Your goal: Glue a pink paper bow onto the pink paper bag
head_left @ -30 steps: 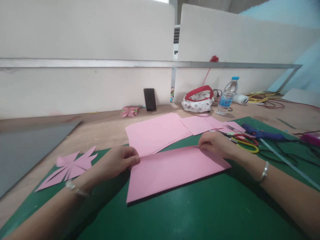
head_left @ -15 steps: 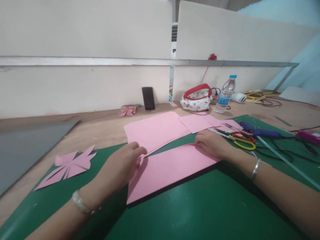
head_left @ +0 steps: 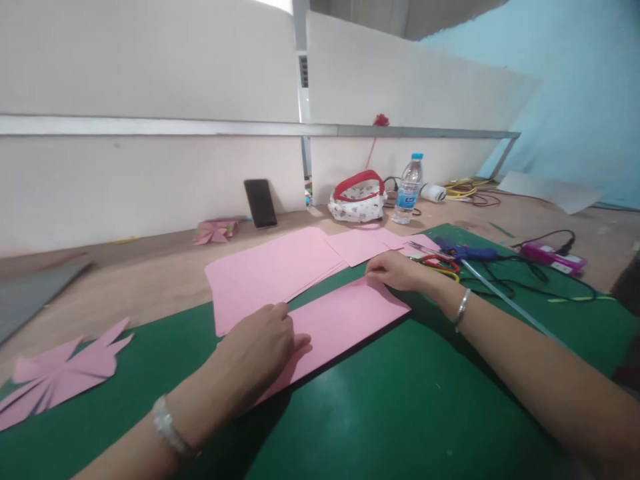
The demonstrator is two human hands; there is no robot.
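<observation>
A long sheet of pink paper [head_left: 345, 313], apparently folded, lies aslant on the green cutting mat [head_left: 370, 420]. My right hand [head_left: 393, 270] pinches the paper's far right corner, which curls up slightly. Over the left part of the same paper my left hand [head_left: 265, 347] is closed, its fingers curled and the tip of a digit resting on the surface; it hides the paper's left end. Behind lies a stack of larger pink sheets [head_left: 265, 263]. At left is a pink paper cut into petal shapes [head_left: 75, 373].
Scissors [head_left: 440, 263] and a blue glue gun [head_left: 467, 251] with a clear glue stick lie beyond my right forearm. Farther back stand a water bottle [head_left: 407, 190], a white pouch with red trim [head_left: 357, 197] and a phone [head_left: 261, 203]. A magenta box [head_left: 553, 258] with cables sits at right.
My left hand has moved from the paper's left edge inward over its surface. My right hand still pinches the far right corner. The view has turned to the right.
</observation>
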